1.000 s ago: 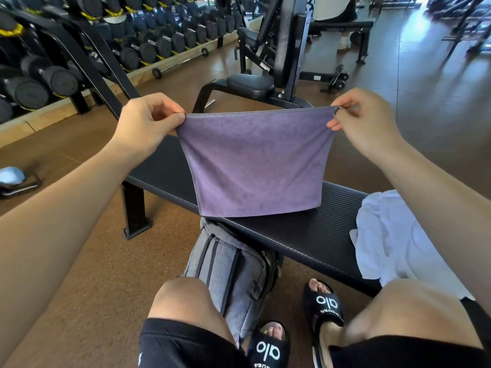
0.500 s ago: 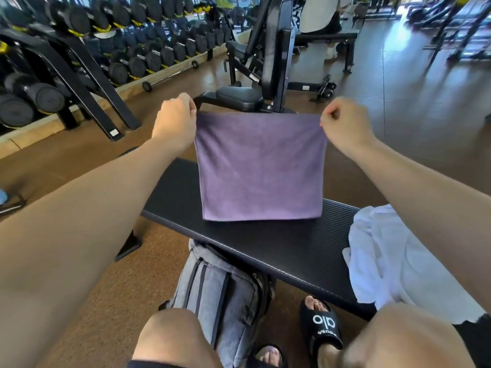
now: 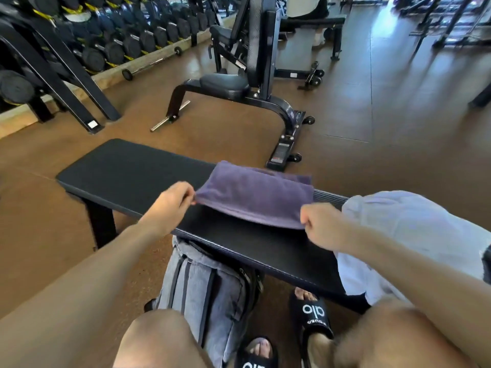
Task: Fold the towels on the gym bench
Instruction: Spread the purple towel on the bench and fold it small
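Gym bench [image 3: 127,168]: long black pad, running under and beyond both hands. White towel [image 3: 403,235]: loose heap just right of the right hand, unfolded by our reading, so at least one towel is left. Purple towel [image 3: 255,195]: doubled, far part lying on the pad, near edge raised between the hands; fold under way, we judge. Left hand [image 3: 170,205] pinches its left corner; right hand [image 3: 322,225], fingers curled, grips the right corner

towel [image 3: 256,196]: purple, plain
bench [image 3: 127,168]: black, fine woven texture
cloth [image 3: 403,235], right of frame: white
bag [image 3: 204,293], lower centre: grey, dark stripes
slides [image 3: 313,316]: black, white lettering
floor [image 3: 372,128]: brown
dumbbells [image 3: 111,46], upper left: black, yellow bands
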Available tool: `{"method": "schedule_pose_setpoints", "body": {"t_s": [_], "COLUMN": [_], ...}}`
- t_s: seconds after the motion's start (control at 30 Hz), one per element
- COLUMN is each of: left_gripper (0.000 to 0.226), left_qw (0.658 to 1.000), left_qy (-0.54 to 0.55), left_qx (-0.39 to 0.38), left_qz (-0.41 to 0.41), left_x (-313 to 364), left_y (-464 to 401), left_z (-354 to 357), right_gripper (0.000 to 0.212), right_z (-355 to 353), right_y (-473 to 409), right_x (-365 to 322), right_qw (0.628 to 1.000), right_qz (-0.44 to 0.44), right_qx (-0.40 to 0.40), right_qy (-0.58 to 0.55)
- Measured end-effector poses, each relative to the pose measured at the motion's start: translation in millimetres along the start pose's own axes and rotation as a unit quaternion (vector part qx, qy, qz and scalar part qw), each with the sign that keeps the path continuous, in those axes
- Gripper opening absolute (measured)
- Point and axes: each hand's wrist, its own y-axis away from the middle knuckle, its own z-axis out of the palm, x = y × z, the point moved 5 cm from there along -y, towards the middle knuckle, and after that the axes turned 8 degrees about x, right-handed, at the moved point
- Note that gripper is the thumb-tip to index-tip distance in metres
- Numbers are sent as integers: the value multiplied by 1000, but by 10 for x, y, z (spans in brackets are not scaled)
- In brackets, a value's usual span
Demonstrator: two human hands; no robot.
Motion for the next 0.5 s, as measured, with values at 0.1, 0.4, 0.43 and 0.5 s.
{"method": "schedule_pose_setpoints", "body": {"t_s": [0.1,0.4,0.43,0.5], "left_gripper": [13,17,12,11], "left_qw": [999,981,975,954], "left_qy": [-22,-153,-173,-228], "left_qx": [-39,-81,-79,-77], "left_qz": [11,86,112,179], "left_x": [-147,-284,-273,-232], "left_y": [224,492,536,608], "left_z": [181,174,164,145], "right_gripper": [23,20,20,20], "right_z": [243,346,363,384], "right_y": [133,314,327,359], "right_x": [-129,-445,-456,-488], "right_qw": [994,984,983,983], "right_qz": [-33,-93,-93,-93], "right_qx": [-81,-110,-117,-128], "right_qy": [62,105,103,98]}}
